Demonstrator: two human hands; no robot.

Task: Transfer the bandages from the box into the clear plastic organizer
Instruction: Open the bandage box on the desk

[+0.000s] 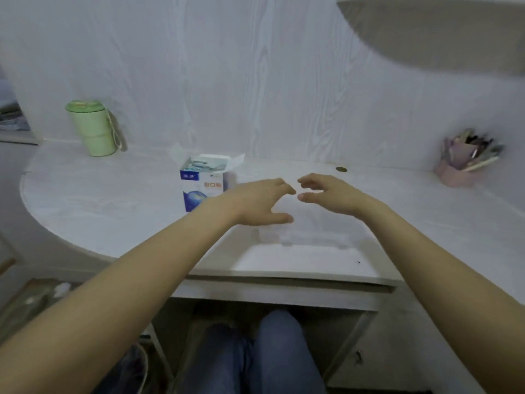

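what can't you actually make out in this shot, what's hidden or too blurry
- Head view: the clear organizer is see-through on the white desk; only faint edges show, compartments unreadable.
- The box has its right side hidden behind the left hand, and the bandages inside are too small to count.
- Pen holder: contents blurred.
- Small round thing past the right hand: too small to name.

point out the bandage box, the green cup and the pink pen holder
bandage box (196, 191): head view, on its blue and white front face.
green cup (95, 129): head view, on the middle of its body.
pink pen holder (456, 173): head view, on its front wall below the pens.
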